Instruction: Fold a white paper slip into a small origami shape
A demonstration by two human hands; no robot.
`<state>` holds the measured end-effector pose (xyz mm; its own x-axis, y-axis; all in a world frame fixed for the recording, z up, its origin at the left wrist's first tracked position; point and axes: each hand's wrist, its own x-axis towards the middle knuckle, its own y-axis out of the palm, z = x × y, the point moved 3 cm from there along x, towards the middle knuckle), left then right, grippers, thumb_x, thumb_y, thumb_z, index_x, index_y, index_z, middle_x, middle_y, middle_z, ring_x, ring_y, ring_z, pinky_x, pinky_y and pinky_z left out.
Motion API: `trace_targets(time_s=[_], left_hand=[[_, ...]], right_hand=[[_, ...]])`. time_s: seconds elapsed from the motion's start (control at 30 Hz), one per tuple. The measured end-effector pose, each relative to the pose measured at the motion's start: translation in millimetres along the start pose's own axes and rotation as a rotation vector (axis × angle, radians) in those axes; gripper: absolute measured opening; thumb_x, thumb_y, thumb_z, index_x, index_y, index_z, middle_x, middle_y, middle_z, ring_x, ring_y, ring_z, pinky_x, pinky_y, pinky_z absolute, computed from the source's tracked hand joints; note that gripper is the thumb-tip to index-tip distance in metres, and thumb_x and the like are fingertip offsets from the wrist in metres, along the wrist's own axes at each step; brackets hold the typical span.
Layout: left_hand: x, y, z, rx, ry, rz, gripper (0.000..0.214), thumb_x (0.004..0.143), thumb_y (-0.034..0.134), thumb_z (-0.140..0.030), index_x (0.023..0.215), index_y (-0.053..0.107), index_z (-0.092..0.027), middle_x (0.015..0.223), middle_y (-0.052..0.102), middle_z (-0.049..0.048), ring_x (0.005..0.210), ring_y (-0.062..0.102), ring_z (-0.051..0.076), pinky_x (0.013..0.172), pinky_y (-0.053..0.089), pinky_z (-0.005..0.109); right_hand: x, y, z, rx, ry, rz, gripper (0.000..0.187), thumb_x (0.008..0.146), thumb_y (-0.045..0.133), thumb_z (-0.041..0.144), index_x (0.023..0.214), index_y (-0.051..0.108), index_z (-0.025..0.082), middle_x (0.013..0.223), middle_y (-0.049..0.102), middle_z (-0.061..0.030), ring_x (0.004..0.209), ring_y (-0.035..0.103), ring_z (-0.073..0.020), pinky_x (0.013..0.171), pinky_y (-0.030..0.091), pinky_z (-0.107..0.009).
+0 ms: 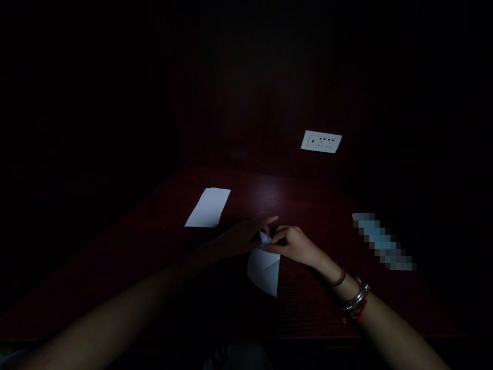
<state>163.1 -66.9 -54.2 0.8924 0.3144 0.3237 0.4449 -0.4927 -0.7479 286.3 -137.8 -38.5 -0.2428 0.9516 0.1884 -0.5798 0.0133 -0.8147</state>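
A white sheet of paper [265, 271] with crease lines and a narrow folded part at its top lies at the middle of the dark red table. My right hand [296, 244] pinches the paper's upper part between thumb and fingers. From the other side, my left hand [246, 237] grips the same upper part, its index finger stretched out to the right. Shadow hides much of the left hand. Bracelets circle my right wrist.
White paper sheets [208, 207] lie on the dark red table [162, 257] to the left. A blurred-out bluish flat object [381, 241] rests at the right. A white socket plate [321, 142] is on the back panel. The surroundings are very dark.
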Motion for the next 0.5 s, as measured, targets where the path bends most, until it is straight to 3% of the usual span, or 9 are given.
trace_targets(time_s=[0.23, 0.5], left_hand=[[0.3, -0.3, 4.0, 0.032, -0.003, 0.006, 0.059, 0.071, 0.050, -0.028, 0.122, 0.022, -0.025, 0.094, 0.050, 0.0018, 0.083, 0.047, 0.013, 0.074, 0.035, 0.027], [-2.5, -0.9, 6.6, 0.095, -0.012, 0.015, 0.054, 0.069, 0.051, -0.023, 0.119, 0.029, -0.025, 0.095, 0.051, 0.0014, 0.086, 0.047, 0.015, 0.075, 0.034, 0.028]], right_hand=[[-1.9, 9.8, 1.7, -0.123, 0.070, -0.161, 0.033, 0.062, 0.053, 0.047, 0.066, 0.060, 0.015, 0.068, 0.055, -0.0029, 0.056, 0.048, -0.0088, 0.051, 0.033, -0.020], [-2.4, 9.4, 2.8, -0.165, 0.018, -0.125, 0.016, 0.067, 0.053, 0.030, 0.069, 0.058, 0.015, 0.074, 0.056, -0.0048, 0.062, 0.050, -0.0108, 0.055, 0.034, -0.021]])
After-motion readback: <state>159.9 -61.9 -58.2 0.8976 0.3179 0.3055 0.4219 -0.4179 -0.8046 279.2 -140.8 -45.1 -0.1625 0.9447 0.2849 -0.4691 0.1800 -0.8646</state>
